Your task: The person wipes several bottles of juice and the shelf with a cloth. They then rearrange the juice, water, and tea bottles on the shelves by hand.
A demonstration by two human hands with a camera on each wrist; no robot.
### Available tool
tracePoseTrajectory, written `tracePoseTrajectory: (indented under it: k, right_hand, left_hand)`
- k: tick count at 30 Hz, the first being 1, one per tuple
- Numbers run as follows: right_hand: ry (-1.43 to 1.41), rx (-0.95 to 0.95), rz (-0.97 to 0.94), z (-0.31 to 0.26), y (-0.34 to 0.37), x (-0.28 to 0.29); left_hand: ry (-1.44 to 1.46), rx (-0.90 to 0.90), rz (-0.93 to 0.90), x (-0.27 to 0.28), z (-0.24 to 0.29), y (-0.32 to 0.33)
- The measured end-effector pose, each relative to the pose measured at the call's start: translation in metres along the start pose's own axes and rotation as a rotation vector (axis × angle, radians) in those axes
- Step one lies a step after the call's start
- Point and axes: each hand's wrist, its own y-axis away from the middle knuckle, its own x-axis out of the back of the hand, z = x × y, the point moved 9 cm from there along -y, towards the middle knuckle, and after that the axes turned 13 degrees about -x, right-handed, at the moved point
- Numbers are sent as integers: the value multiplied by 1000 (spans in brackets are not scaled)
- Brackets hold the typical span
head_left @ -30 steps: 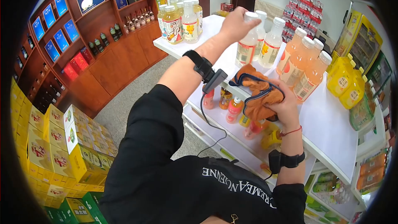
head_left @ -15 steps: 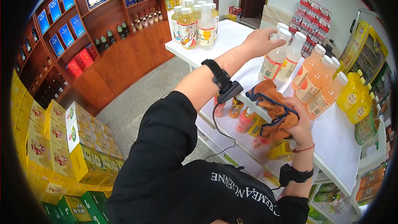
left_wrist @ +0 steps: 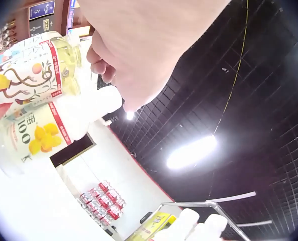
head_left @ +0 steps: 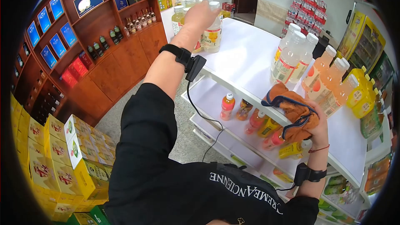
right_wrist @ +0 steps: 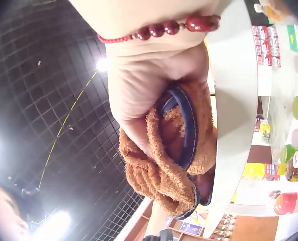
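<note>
In the head view my left hand (head_left: 201,16) reaches over a cluster of capped juice bottles at the shelf top's far left end. Its fingers are curled beside the white cap of a front bottle (left_wrist: 41,135) with a yellow fruit label; I cannot tell whether they pinch a cap. A pale yellow bottle (left_wrist: 63,57) stands alongside. My right hand (head_left: 318,121) grips a bunched orange-brown cloth (head_left: 291,104) with dark blue edging, at the near edge of the white top. Beyond the cloth stand several clear-pale bottles (head_left: 287,64) with white caps.
Peach-coloured bottles (head_left: 323,75) and yellow bottles (head_left: 360,93) continue rightward on the white shelf top (head_left: 246,54). Lower shelves hold small drinks such as a pink bottle (head_left: 227,107). Stacked yellow cartons (head_left: 46,150) fill the left floor, and a wooden cabinet (head_left: 108,54) stands behind.
My left hand has let go of a bottle in the clear-pale group and swung left to the far cluster. The right hand has shifted slightly right in the head view, still holding the cloth.
</note>
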Motion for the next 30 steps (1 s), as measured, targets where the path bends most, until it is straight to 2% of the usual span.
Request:
tracePoseTrajectory:
  k: [2, 7, 13, 19, 22, 24, 28, 30]
  right_hand:
    - [82, -11, 21, 0, -1, -1]
    - [77, -59, 66, 11, -3, 7]
    - [50, -77, 75, 17, -3, 12]
    - [92, -45, 23, 1, 0, -1]
    - [91, -32, 26, 3, 2, 1]
    - [63, -21, 36, 6, -1, 4]
    - [-107, 5, 90, 5, -5, 13]
    - [-324, 84, 209, -5, -11, 22]
  left_hand:
    - [-2, 4, -15, -6, -1, -3]
    - [11, 19, -43, -17, -6, -13]
    - [99, 33, 17, -5, -5, -11]
    - [179, -109, 107, 31, 51, 28]
    - [319, -169, 113, 39, 82, 44]
    - [530, -192, 79, 38, 107, 54]
    - [572, -299, 82, 40, 160, 73]
    - [566, -301, 81, 44, 178, 77]
